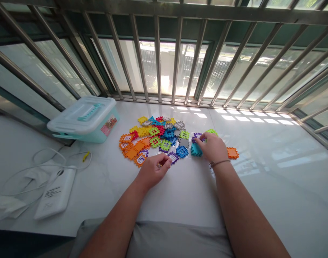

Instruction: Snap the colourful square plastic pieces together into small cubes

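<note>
A heap of several coloured interlocking plastic tiles (155,138) lies on the white marble sill (261,172). My left hand (154,170) rests at the heap's near edge, fingers curled, its fingertips touching a purple window tile (173,157). My right hand (212,146) is further right, fingers bent down over a teal tile (195,150), its fingertips on a purple tile (196,136) and a green tile (212,132). A single orange tile (232,153) lies just right of that hand.
A pale blue lidded plastic box (84,118) stands at the left. A white power bank (56,193) with white cables (45,157) lies near the left front edge. Metal window bars (177,57) close off the back. My grey-clad lap (177,240) is below.
</note>
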Motion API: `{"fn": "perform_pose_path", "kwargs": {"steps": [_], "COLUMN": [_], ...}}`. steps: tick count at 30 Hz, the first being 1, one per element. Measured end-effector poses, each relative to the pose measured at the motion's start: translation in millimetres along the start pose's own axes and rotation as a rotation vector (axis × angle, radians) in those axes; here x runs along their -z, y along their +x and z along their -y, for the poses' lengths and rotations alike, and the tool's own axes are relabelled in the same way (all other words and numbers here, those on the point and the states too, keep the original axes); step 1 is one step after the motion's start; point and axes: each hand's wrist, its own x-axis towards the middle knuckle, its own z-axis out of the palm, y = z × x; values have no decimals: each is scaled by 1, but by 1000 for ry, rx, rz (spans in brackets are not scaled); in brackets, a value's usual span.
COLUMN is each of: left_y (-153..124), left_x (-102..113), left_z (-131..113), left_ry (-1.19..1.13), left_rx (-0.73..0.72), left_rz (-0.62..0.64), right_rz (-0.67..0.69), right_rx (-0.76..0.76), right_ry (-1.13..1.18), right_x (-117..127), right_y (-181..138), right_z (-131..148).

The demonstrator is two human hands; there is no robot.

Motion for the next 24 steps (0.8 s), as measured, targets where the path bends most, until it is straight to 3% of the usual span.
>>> {"fn": "perform_pose_path", "kwargs": {"steps": [18, 24], "left_y": [0, 0], "left_x": [0, 0], "left_z": [0, 0], "left_ry": [20, 22], "left_rx": [-2, -2], "left_rz": [8, 11], "right_rz": [48, -18], "right_rx": [-3, -2], "right_ry": [-44, 9], "right_x": [3, 3], "right_y": [-2, -1], "right_z": [5, -1]}}
